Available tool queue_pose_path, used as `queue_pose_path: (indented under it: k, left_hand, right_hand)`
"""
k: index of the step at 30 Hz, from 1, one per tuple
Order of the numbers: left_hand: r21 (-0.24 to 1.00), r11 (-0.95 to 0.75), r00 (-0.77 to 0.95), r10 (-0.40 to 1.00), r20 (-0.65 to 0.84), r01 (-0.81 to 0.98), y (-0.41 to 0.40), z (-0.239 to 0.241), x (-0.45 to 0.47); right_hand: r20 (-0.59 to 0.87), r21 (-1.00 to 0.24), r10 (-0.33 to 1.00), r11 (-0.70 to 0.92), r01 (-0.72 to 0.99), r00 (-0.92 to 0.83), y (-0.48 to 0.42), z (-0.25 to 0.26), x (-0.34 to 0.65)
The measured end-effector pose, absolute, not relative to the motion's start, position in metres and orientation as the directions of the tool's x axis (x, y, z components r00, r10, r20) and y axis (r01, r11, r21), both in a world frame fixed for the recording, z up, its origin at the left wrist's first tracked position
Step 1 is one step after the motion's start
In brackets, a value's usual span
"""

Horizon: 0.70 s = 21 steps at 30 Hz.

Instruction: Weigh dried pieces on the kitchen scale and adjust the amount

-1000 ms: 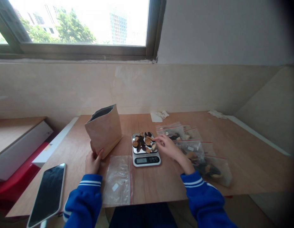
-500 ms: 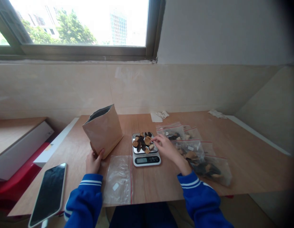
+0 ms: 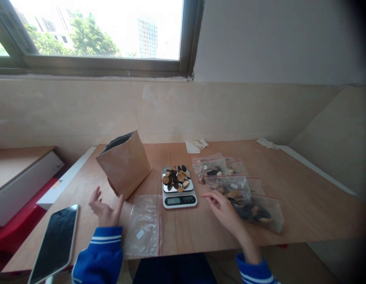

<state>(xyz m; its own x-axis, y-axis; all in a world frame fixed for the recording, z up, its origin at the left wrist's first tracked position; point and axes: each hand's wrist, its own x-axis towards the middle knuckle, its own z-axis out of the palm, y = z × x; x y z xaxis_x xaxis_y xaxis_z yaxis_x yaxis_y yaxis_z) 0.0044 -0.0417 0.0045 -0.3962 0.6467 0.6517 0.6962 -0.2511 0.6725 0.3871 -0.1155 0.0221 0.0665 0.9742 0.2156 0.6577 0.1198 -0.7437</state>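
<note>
A small white kitchen scale (image 3: 180, 201) with a lit display sits mid-table. Dried slices (image 3: 174, 178), dark and tan, are heaped on its metal plate. Just right of the scale, above the table, my right hand (image 3: 223, 208) is empty, its fingers loosely stretched toward the scale without touching it. My left hand (image 3: 106, 209) is open, palm up and fingers spread, just in front of a brown paper pouch (image 3: 125, 163) that stands open-topped. A flattened clear zip bag (image 3: 144, 225) with a red seal line and a small white label lies between that hand and the scale.
Several clear zip bags (image 3: 242, 189) of dried pieces overlap on the right. A phone (image 3: 54, 242) lies at the table's left edge. Crumpled tissue (image 3: 200, 144) and a white paper (image 3: 192, 147) rest near the wall, with more tissue (image 3: 268, 144) farther right.
My left hand has let go of the pouch and opened, moving slightly left. My right hand has drawn back from the slices on the scale toward me and to the right.
</note>
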Motion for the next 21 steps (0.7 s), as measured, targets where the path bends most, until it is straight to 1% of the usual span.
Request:
queue_pose_path:
  k: [1, 2, 3, 4, 5, 6, 7, 8, 10, 12, 14, 17, 21]
  left_hand:
    - [0.618, -0.287, -0.389, 0.569, 0.725, 0.732, -0.052, 0.009, 0.008]
    - [0.567, -0.338, -0.331, 0.55, 0.767, 0.751, -0.062, 0.013, 0.012]
    - [0.533, -0.396, -0.263, 0.561, 0.785, 0.747, -0.072, 0.017, 0.018]
    - [0.504, -0.463, -0.121, 0.637, 0.761, 0.729, -0.081, 0.02, 0.025]
    - [0.486, -0.536, 0.071, 0.719, 0.692, 0.69, -0.088, 0.022, 0.032]
    - [0.476, -0.592, 0.268, 0.765, 0.585, 0.651, -0.094, 0.023, 0.04]
    - [0.48, -0.606, 0.4, 0.788, 0.468, 0.634, -0.098, 0.022, 0.048]
    - [0.485, -0.603, 0.459, 0.797, 0.392, 0.634, -0.1, 0.019, 0.054]
    - [0.489, -0.587, 0.501, 0.808, 0.309, 0.645, -0.1, 0.011, 0.063]
    - [0.484, -0.55, 0.492, 0.833, 0.254, 0.681, -0.098, 0.002, 0.067]
    - [0.485, -0.511, 0.461, 0.857, 0.229, 0.709, -0.095, -0.005, 0.066]
    - [0.51, -0.471, 0.403, 0.882, 0.246, 0.72, -0.094, -0.01, 0.064]
    - [0.545, -0.438, 0.317, 0.898, 0.307, 0.715, -0.095, -0.011, 0.065]
  right_hand:
    - [0.203, -0.75, 0.975, 0.092, 0.655, 0.096, -0.122, 0.017, 0.387]
    - [0.19, -0.759, 0.975, 0.071, 0.647, 0.116, -0.127, 0.012, 0.386]
    - [0.176, -0.769, 0.977, 0.058, 0.636, 0.124, -0.131, 0.008, 0.383]
    - [0.165, -0.78, 0.979, 0.054, 0.623, 0.121, -0.135, 0.005, 0.381]
    - [0.158, -0.791, 0.981, 0.059, 0.609, 0.11, -0.138, 0.003, 0.377]
    - [0.154, -0.801, 0.983, 0.068, 0.595, 0.096, -0.141, 0.002, 0.374]
    - [0.153, -0.811, 0.985, 0.078, 0.58, 0.082, -0.143, 0.002, 0.37]
    - [0.153, -0.821, 0.986, 0.087, 0.564, 0.069, -0.145, 0.002, 0.366]
    - [0.144, -0.842, 0.988, 0.096, 0.531, 0.049, -0.149, 0.005, 0.359]
    - [0.122, -0.86, 0.992, 0.087, 0.502, 0.038, -0.153, 0.011, 0.353]
    - [0.106, -0.874, 0.994, 0.076, 0.48, 0.037, -0.157, 0.018, 0.345]
    - [0.083, -0.888, 0.997, 0.07, 0.455, 0.009, -0.162, 0.031, 0.329]
    - [0.053, -0.904, 0.994, 0.089, 0.419, -0.098, -0.165, 0.045, 0.297]
